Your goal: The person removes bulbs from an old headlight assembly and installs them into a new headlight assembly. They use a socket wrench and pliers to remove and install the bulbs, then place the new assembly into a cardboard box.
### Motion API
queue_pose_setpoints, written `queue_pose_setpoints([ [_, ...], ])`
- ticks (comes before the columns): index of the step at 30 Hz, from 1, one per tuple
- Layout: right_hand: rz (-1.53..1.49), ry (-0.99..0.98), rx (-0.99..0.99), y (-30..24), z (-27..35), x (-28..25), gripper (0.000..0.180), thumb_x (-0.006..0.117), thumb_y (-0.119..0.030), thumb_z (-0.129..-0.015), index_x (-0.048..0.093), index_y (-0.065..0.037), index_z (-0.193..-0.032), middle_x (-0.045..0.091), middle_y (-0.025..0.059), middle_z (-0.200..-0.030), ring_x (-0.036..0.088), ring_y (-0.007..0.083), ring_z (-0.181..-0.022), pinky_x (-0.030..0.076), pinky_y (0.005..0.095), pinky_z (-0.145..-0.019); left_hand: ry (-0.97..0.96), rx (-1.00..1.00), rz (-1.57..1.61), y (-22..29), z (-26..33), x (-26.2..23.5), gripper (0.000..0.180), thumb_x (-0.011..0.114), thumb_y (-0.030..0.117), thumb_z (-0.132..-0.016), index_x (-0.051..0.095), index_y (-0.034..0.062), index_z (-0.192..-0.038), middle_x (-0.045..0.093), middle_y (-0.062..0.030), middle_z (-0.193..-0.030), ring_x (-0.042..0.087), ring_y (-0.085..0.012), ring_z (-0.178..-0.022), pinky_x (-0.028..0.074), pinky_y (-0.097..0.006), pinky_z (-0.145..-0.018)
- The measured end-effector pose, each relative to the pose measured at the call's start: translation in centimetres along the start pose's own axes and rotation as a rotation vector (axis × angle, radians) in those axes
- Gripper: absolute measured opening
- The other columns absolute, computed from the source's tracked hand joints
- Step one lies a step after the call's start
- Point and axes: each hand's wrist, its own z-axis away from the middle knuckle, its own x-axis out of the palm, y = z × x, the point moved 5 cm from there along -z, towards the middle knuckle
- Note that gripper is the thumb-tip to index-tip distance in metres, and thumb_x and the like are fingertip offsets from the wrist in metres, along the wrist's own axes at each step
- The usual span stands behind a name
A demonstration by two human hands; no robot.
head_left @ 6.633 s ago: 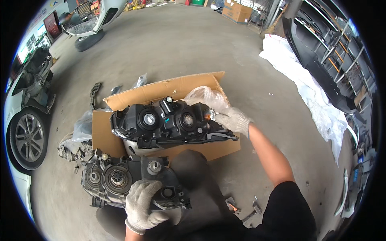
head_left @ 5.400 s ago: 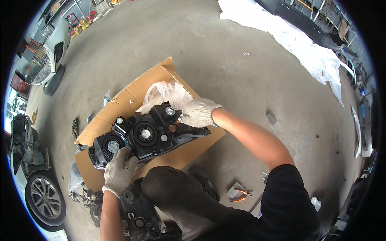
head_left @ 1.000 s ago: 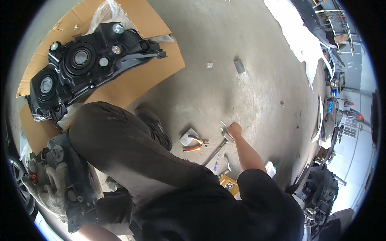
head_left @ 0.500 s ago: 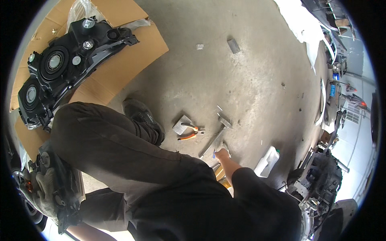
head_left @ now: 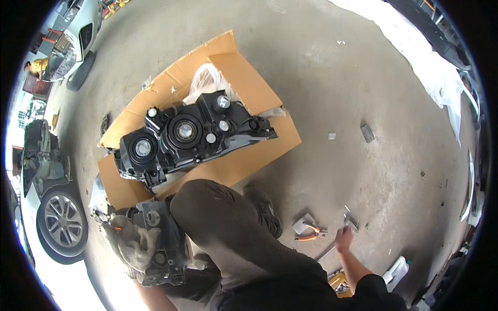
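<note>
My left hand, in a grey work glove, is curled over the back of a dusty black headlight unit at the lower left, beside my bent leg. On the floor at the lower right, my bare right hand is closed around the handle of a hammer, close below its head. The fingers partly hide the handle, which runs back toward me. Left of it, orange-handled pliers rest against a small grey block.
A second black headlight lies on an open cardboard box ahead. A white bottle and a yellow item are near my right arm. Another grey block lies farther off. A car wheel stands left; white sheeting lies right.
The view has swung left, so the floor things sit farther right and lower. My right hand has moved forward along the hammer toward its head. My left hand stays on the headlight unit.
</note>
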Motion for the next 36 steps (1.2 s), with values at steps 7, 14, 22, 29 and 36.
queue_pose_setpoints([
  [7, -0.676, -0.09, -0.949, -40.9, -1.8, -13.8, 0.023, 0.063, -0.006, -0.093, 0.064, -0.005, -0.116, 0.063, 0.0091, -0.08, 0.058, 0.0176, -0.063, 0.047, 0.0318, -0.059, 0.072, 0.023, 0.131, 0.3, 0.4, 0.2, 0.09, 0.066, -0.005, -0.078, 0.02, 0.0085, -0.154, 0.049, -0.0087, -0.115, 0.054, -0.0117, -0.071, 0.048, -0.019, -0.056],
  [14, 0.011, -0.224, -1.419, -56.4, -0.8, -11.2, 0.02, 0.06, -0.015, -0.086, 0.071, -0.006, -0.1, 0.07, 0.014, -0.091, 0.068, 0.033, -0.089, 0.053, 0.0458, -0.078, 0.016, -0.134, 0.084, -6.3, 0.1, -0.7, 0.068, 0.069, 0.019, -0.083, 0.036, -0.0031, -0.139, 0.052, -0.0051, -0.105, 0.048, -0.0054, -0.07, 0.041, -0.015, -0.056],
  [22, 0.183, -0.274, -1.487, -59.7, 0.1, -9.6, 0.021, 0.06, -0.014, -0.082, 0.075, -0.007, -0.096, 0.072, 0.0154, -0.086, 0.069, 0.0336, -0.084, 0.055, 0.0459, -0.078, 0.014, -0.055, 0.471, 6.9, -6.2, 3.4, 0.034, 0.057, 0.024, -0.098, 0.055, 0.0003, -0.122, 0.06, -0.01, -0.109, 0.058, -0.0206, -0.092, 0.049, -0.035, -0.084],
  [29, 0.277, -0.364, -1.508, -61.0, 0.2, -10.5, 0.022, 0.061, -0.015, -0.079, 0.075, -0.007, -0.093, 0.071, 0.0161, -0.081, 0.069, 0.0347, -0.081, 0.054, 0.0471, -0.076, -0.294, -0.322, 0.314, 8.5, -14.2, 10.3, 0.03, 0.056, 0.026, -0.098, 0.07, 0.0007, -0.106, 0.063, -0.0032, -0.091, 0.056, -0.0084, -0.083, 0.045, -0.026, -0.073],
  [36, 0.214, -0.377, -1.641, -59.1, 0.2, -9.8, 0.018, 0.06, -0.01, -0.086, 0.071, -0.004, -0.099, 0.069, 0.0145, -0.093, 0.068, 0.0343, -0.088, 0.053, 0.045, -0.077, -0.444, -0.161, -0.135, 8.1, -15.7, 14.0, 0.04, 0.061, 0.026, -0.095, 0.065, -0.002, -0.123, 0.071, -0.0149, -0.108, 0.067, -0.0205, -0.098, 0.05, -0.033, -0.089],
])
